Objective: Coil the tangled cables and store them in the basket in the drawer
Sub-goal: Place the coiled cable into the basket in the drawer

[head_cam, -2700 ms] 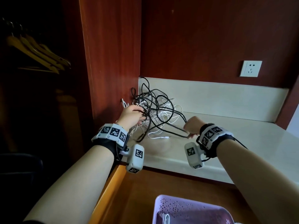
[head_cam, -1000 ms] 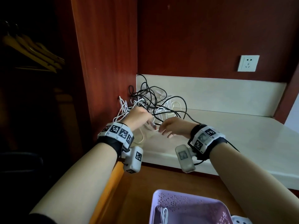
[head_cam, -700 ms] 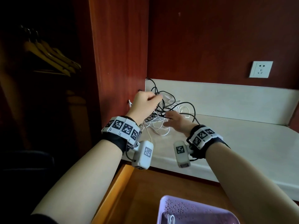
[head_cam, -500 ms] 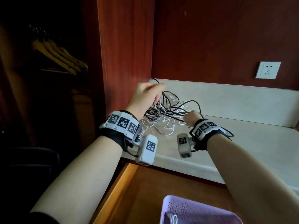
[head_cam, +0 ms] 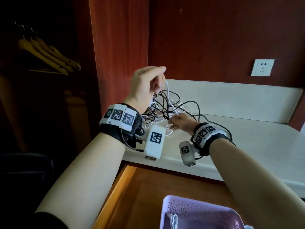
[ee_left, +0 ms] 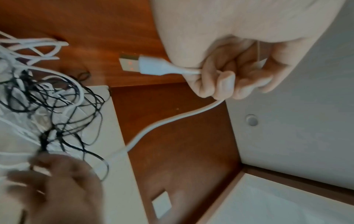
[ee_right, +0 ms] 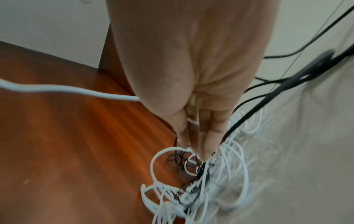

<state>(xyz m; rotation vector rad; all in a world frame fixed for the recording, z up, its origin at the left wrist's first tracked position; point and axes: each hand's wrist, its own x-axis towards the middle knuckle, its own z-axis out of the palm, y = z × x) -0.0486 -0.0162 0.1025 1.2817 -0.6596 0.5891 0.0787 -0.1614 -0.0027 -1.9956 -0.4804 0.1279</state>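
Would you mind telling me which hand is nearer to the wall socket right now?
Right. The right hand is low at the cable tangle on the counter, left of and below the wall socket. The left hand is raised farther left, gripping the white cable.

left hand (head_cam: 145, 83): bare, no glove or ring to be seen.
right hand (head_cam: 181, 123): bare as well.
left wristband (head_cam: 120, 119): black strap behind the knuckles, ringed with white blocks bearing black square-pattern markers.
left camera pod (head_cam: 154, 142): white rounded housing under the wrist, one black marker on its face, thin black cable looping to the strap.
right wristband (head_cam: 206, 133): same black strap and marker blocks.
right camera pod (head_cam: 188, 152): white, marked alike.
forearms: bare; dark sleeve edge (head_cam: 49, 219) far from the fingers.
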